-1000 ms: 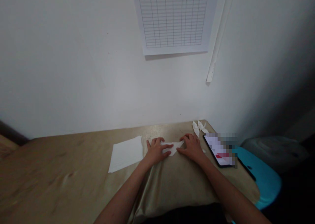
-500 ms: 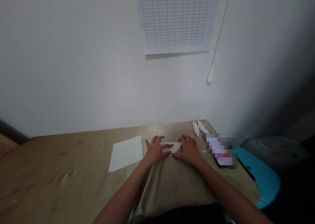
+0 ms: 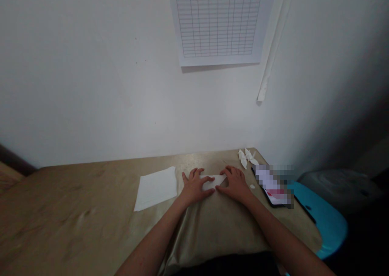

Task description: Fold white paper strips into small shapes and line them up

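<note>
A small folded white paper [image 3: 215, 182] lies flat on the table between my two hands. My left hand [image 3: 194, 187] holds its left part down, the index finger across it and the thumb at its near edge. On the right part is my right hand [image 3: 235, 183], its fingers bent over the far corner and its thumb at the near edge. The thumbs almost meet. Part of the paper is hidden under the fingers. Left of my left hand rests a stack of white paper sheets [image 3: 156, 189].
Small folded white paper pieces [image 3: 247, 158] sit at the table's [image 3: 91, 227] far right corner. A phone [image 3: 272, 187] with a blurred-out screen stands near the right edge, a paper scrap [image 3: 252, 186] beside it. A turquoise stool [image 3: 330, 219] is beyond. A printed chart [image 3: 219, 25] hangs on the wall.
The folded paper's near edge now looks straighter, with its lower point no longer showing. My thumbs have shifted slightly along that edge; both hands stay on the paper.
</note>
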Demonstrator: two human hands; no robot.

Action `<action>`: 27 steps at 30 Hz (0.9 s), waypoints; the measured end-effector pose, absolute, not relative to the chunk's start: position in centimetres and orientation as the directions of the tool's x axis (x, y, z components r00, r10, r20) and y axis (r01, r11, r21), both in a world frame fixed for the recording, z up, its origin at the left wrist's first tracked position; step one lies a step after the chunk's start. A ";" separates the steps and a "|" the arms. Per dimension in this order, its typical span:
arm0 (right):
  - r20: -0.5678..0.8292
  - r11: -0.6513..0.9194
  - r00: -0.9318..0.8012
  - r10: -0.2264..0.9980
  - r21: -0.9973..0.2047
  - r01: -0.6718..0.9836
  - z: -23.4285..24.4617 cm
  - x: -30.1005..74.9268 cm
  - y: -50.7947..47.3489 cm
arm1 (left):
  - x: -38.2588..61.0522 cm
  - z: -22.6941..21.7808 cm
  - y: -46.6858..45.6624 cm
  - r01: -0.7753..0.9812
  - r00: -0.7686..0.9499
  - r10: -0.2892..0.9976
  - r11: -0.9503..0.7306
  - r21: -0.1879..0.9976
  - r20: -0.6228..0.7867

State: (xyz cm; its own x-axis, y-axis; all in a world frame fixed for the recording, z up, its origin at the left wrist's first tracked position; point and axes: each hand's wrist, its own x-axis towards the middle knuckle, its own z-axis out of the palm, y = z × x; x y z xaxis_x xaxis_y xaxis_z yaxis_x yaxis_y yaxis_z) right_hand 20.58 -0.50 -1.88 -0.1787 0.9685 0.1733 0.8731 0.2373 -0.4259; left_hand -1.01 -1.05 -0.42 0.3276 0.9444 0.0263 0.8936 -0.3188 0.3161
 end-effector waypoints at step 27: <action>0.232 0.234 -0.149 0.961 -0.400 0.886 -1.1 20.7 0.1 | -0.8 0.2 -0.9 0.902 0.316 0.948 -0.290 0.320 -0.031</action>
